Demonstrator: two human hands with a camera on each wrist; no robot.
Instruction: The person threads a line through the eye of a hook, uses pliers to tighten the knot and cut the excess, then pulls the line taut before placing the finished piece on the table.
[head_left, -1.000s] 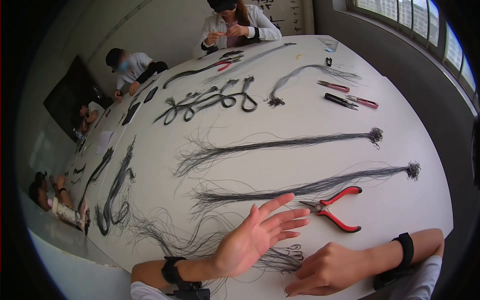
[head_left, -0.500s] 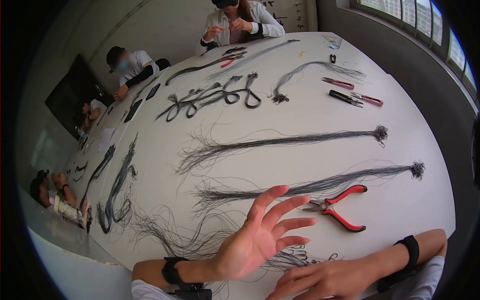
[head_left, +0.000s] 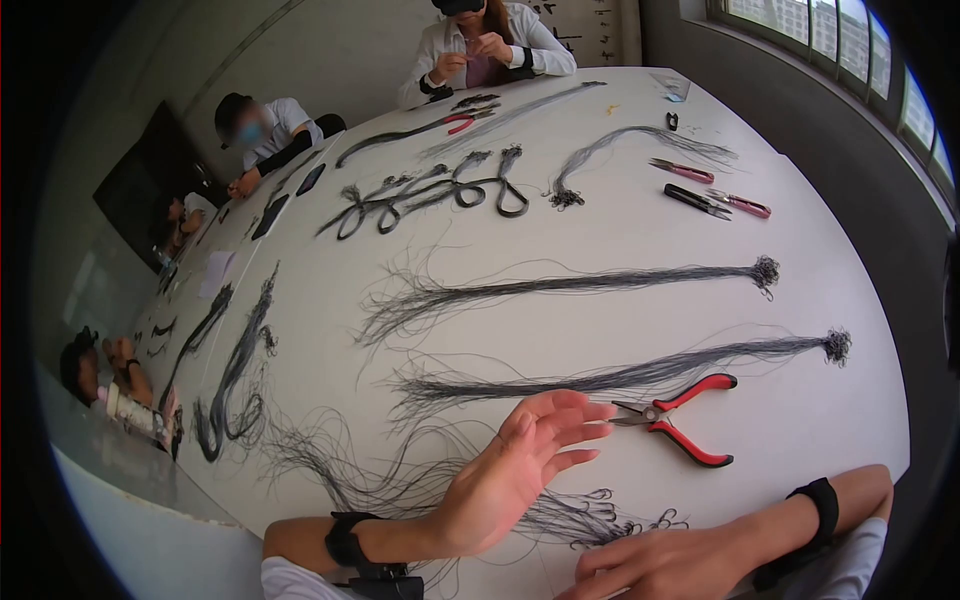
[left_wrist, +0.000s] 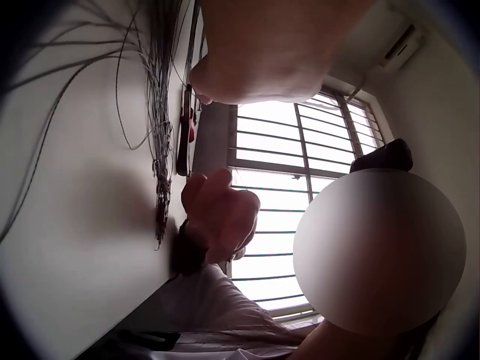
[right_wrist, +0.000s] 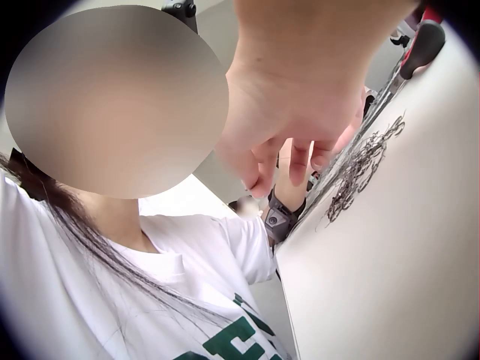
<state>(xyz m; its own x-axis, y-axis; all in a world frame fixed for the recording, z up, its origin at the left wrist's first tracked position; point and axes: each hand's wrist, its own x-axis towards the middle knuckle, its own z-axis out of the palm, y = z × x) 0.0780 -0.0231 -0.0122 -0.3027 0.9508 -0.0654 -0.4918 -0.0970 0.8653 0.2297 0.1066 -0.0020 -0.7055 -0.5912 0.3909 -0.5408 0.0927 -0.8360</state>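
My left hand [head_left: 500,490] is raised over a loose bundle of thin dark strands [head_left: 340,475], palm turned sideways and fingers loosely bent, with nothing seen between them. Low at the table's near edge is my right hand [head_left: 665,565], its fingers relaxed, beside the hooked, curled ends [head_left: 610,525] of that bundle. In the right wrist view, the fingers of the right hand [right_wrist: 300,105] hang down loosely with nothing in them. Just beyond my left fingertips lie pliers [head_left: 660,412] with red and black handles, their handles spread apart.
Two straight strand bundles [head_left: 560,285] [head_left: 640,375] with knotted ends lie across the table [head_left: 800,290]. Farther back are small snips [head_left: 697,201], looped bundles [head_left: 470,195] and another strand bundle [head_left: 600,150]. Several people sit around the far and left sides.
My left fingers have bent inward from a wider spread. The right hand has loosened from a more gathered shape and sunk toward the bottom edge, uncovering more of the hooked ends.
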